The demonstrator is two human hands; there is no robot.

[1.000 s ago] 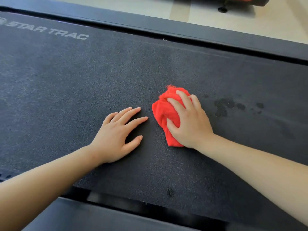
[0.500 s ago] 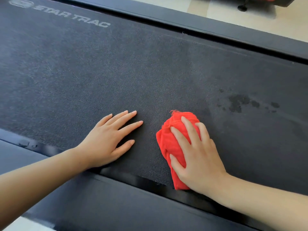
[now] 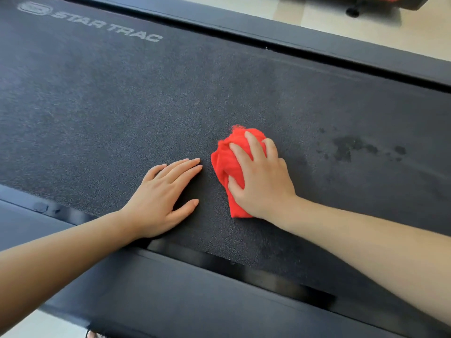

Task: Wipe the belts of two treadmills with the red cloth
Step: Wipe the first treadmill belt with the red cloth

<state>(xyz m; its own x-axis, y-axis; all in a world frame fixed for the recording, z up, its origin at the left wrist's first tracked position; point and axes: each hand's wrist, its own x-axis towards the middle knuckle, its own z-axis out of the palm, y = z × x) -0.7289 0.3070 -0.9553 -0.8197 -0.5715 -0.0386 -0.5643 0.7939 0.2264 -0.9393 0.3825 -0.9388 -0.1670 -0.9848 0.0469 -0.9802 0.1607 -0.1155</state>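
Observation:
A dark grey treadmill belt (image 3: 122, 106) with a pale STAR TRAC logo fills most of the view. A bunched red cloth (image 3: 230, 167) lies on the belt near its middle. My right hand (image 3: 262, 181) presses down on the cloth, fingers spread over it and curled around its edge. My left hand (image 3: 162, 198) rests flat on the belt just left of the cloth, fingers together, holding nothing. Dark wet spots (image 3: 346, 148) mark the belt to the right of the cloth.
A black side rail (image 3: 317, 42) runs along the belt's far edge and another black side rail (image 3: 170, 296) along the near edge. Pale floor (image 3: 366, 23) lies beyond, with part of a red and black machine (image 3: 380, 1) at the top right.
The cloth under my right hand slid toward the near edge of the belt, then back away from it. My left hand stayed flat beside it. The view shifted, showing more of the near rail.

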